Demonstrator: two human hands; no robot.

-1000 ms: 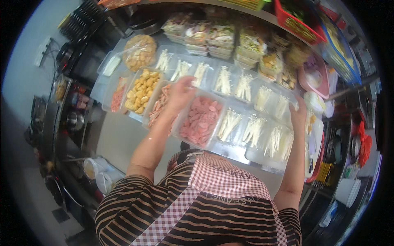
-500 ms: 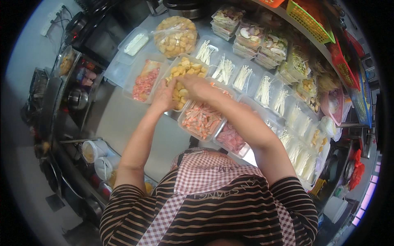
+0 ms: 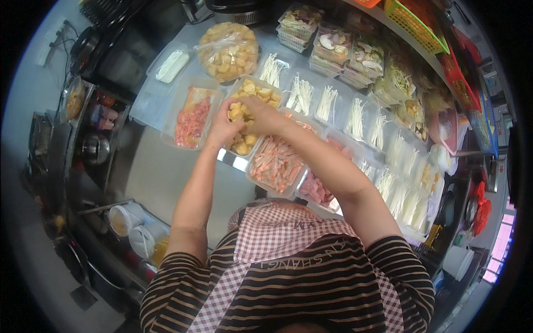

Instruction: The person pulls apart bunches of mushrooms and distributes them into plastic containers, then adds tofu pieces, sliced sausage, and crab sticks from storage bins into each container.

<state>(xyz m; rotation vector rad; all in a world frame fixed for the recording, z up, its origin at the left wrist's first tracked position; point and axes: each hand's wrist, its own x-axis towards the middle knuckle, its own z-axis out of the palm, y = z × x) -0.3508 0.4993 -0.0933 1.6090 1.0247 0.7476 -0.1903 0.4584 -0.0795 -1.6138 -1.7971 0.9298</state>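
Note:
Golden fried tofu puffs [image 3: 244, 143] fill a clear plastic tub [image 3: 224, 149] on the counter. My left hand [image 3: 223, 127] reaches in from the tub's left side, with its fingers curled round some puffs. From the right, my right hand [image 3: 262, 115] bends over the same pile, its fingers closed on puffs facing the left hand. Some fingertips are hidden among the pieces. Left of the hands is a tub of pinkish-red sliced meat [image 3: 191, 125]. Under my right forearm lies a tub of orange-and-white crab sticks [image 3: 276, 164], with pink meat slices [image 3: 315, 188] beside it.
A large bag of tofu puffs [image 3: 229, 53] and a lidded white container [image 3: 172, 66] stand behind the tubs. Clear trays with enoki mushrooms [image 3: 300, 94] run to the right. Stacked vegetable boxes [image 3: 332, 47] stand farther back. White buckets [image 3: 126, 218] sit low at left.
My view has shifted slightly. Both hands stay in the tofu puff tub; the left fingers have curled in more, and the hands hold puffs between them.

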